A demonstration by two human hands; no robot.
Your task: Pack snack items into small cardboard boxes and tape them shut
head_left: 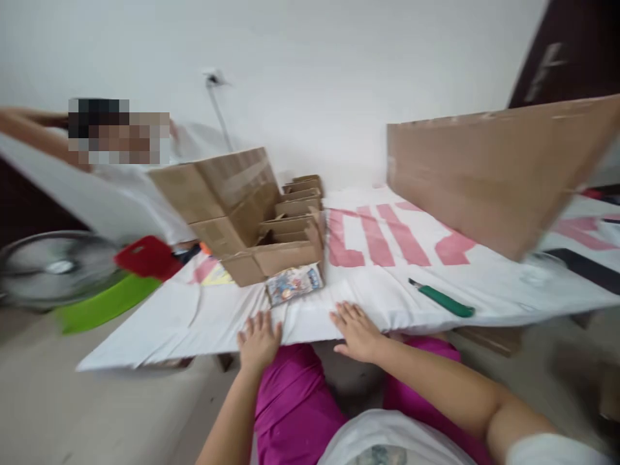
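Note:
My left hand (pixel 259 339) lies flat on the near edge of the cloth-covered table (pixel 217 323), fingers spread, holding nothing. Just beyond it is a small printed packet (pixel 294 284), leaning against the front of a cardboard box (pixel 285 257) divided into several compartments. My right hand (pixel 357 329) rests on the same edge, palm down with its fingers apart. To its right lies a utility knife (pixel 443 300) with a green handle, its tip pointing away from me.
A tall cardboard panel (pixel 475 174) stands at the right, near a dark flat object (pixel 588 268) and crumpled clear plastic (pixel 537 270). At the left are another person (pixel 140 184), a fan (pixel 58 266), a red plastic piece (pixel 148 257) and a green one (pixel 109 302).

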